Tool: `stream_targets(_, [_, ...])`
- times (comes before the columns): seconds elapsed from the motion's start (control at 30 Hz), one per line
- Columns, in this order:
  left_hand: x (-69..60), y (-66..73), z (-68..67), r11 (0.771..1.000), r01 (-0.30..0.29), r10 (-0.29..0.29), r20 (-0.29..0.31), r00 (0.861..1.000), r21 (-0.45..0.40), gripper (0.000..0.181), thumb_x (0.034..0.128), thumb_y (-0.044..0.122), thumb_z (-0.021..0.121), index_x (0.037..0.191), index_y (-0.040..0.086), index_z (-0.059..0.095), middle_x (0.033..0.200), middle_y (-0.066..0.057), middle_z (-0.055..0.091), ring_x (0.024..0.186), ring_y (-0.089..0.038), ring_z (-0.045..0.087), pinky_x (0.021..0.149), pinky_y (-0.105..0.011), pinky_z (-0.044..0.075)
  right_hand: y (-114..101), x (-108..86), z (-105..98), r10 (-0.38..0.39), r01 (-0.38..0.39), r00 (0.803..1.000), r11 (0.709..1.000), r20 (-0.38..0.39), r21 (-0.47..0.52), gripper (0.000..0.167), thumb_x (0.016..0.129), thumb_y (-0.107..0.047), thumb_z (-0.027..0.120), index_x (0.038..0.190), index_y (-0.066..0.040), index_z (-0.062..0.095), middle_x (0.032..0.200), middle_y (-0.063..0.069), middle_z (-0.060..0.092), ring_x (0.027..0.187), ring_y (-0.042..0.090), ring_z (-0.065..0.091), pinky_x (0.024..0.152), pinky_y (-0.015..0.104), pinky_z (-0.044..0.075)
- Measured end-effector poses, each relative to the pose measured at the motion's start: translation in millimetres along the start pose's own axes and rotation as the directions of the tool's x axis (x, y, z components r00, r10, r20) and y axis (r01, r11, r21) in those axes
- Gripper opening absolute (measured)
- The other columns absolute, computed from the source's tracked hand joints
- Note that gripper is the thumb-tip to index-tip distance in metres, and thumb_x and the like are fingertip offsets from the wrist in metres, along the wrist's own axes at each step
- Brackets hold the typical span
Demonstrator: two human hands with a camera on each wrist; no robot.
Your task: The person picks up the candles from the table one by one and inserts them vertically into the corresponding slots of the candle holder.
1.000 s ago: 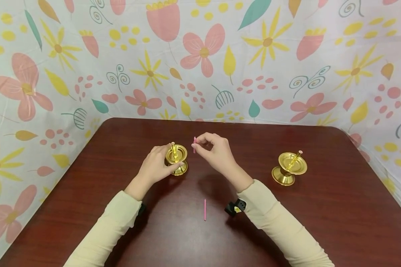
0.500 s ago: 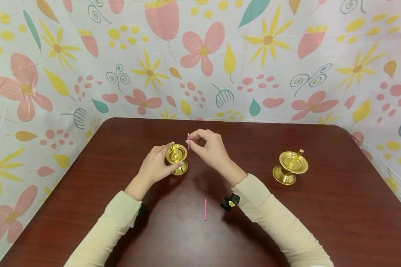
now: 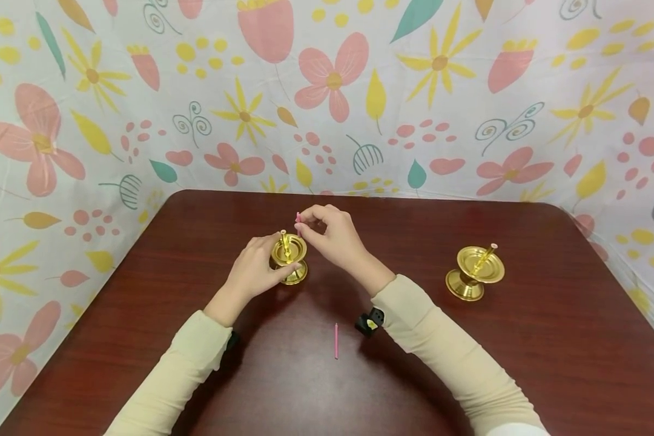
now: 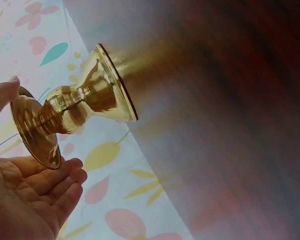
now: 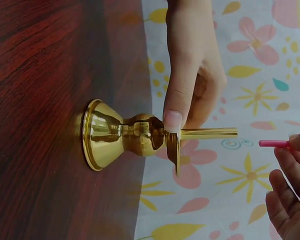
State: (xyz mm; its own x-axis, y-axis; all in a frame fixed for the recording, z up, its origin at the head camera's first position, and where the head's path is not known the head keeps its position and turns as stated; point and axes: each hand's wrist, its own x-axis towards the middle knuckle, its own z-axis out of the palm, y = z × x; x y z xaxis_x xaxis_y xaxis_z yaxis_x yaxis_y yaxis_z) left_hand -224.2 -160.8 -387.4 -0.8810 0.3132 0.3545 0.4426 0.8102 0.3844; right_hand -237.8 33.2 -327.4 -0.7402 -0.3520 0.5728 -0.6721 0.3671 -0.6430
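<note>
A gold-coloured metal candle holder (image 3: 294, 275) stands upright on the table, with a dish and a thin tube rising from it. My left hand (image 3: 252, 267) holds its dish by the rim, thumb on the near side, as the left wrist view of the holder (image 4: 107, 90) also shows. Between thumb and fingertips, my right hand (image 3: 329, 236) pinches a slim pink candle (image 5: 274, 143). In the right wrist view the candle's lower end is just beyond the mouth of the tube (image 5: 210, 133), apart from it and slightly off its line.
A second gold candle holder (image 3: 467, 283) stands to the right, its tube leaning. Another pink candle (image 3: 336, 342) lies on the dark wooden table (image 3: 283, 387) nearer to me, between my forearms. Behind the table hangs a flower-patterned cloth (image 3: 392, 103).
My right hand has moved left and slightly away from me with the pink candle, closer to the left holder's tube. The left hand keeps its hold on the dish.
</note>
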Motion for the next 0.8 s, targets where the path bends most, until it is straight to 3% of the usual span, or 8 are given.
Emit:
stream_targets(0.47, [-0.4,-1.1,-0.5,1.000,0.014,-0.014,0.004,1.000,0.002,0.078,0.0772,0.047,0.074,0.132,-0.005,0.051,0.128,-0.021,0.058,0.115,-0.035,0.054,0.097,-0.046,0.046,3,8.9,10,-0.024,0.025,0.999,0.999,-0.021,0.040,0.007,0.087,-0.008,0.068,0.091,-0.002,0.070,0.090,0.009,0.071,0.087,0.020,0.059,0.079,0.033,0.053])
stream_targets(0.8, [-0.2,-1.6,0.6,1.000,0.019,-0.019,0.012,1.000,0.005,0.079,0.0768,0.047,0.074,0.131,-0.006,0.052,0.126,-0.021,0.060,0.114,-0.035,0.055,0.097,-0.046,0.046,6,13.2,15,-0.021,0.022,1.000,0.998,-0.013,0.060,0.007,0.088,-0.008,0.067,0.091,-0.002,0.069,0.086,0.008,0.071,0.088,0.020,0.060,0.079,0.030,0.053])
